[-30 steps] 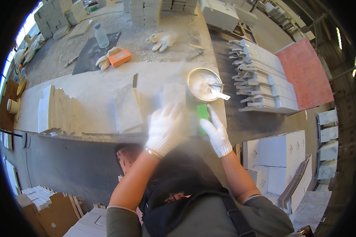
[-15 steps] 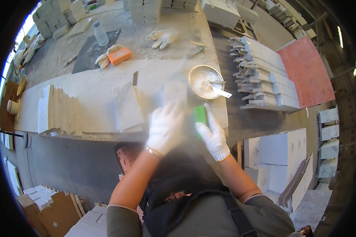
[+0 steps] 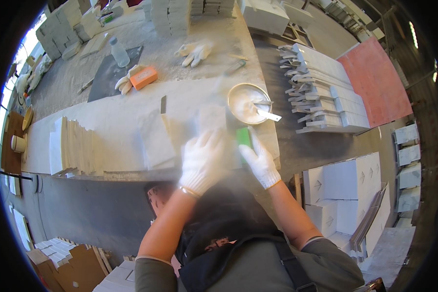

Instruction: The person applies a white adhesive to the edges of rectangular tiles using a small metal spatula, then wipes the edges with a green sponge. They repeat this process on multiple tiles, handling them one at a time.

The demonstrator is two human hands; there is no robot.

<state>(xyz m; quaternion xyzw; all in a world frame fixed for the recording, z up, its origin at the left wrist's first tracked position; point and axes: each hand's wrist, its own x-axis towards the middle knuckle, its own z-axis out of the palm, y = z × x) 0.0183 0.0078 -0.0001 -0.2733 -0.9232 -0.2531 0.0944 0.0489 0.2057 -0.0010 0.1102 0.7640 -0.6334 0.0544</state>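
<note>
My right hand [image 3: 262, 164], in a white knit glove, grips a green block [image 3: 243, 138] between thumb and fingers at the table's front edge. My left hand [image 3: 199, 158], gloved too, lies with fingers stretched forward over the near end of a pale stone-like tile [image 3: 211, 118]. Haze blurs the tile and fingertips, and its near end is hidden under the hand. Just beyond the green block stands a round metal bowl [image 3: 230, 104] of white paste, with two flat-bladed tools leaning in it. More pale tiles [image 3: 155, 138] lie left of my left hand.
A row of upright tiles [image 3: 73, 146] stands on the table's left. Farther back are an orange box [image 3: 144, 77], loose gloves [image 3: 194, 52], a clear bottle [image 3: 119, 52] and a brush [image 3: 235, 66]. Wrapped slabs [image 3: 328, 97] and white cartons [image 3: 343, 182] stand to the right.
The whole view has shifted slightly, the table's left side now sitting lower. Both hands keep nearly the same pose, the right one still gripping the green block.
</note>
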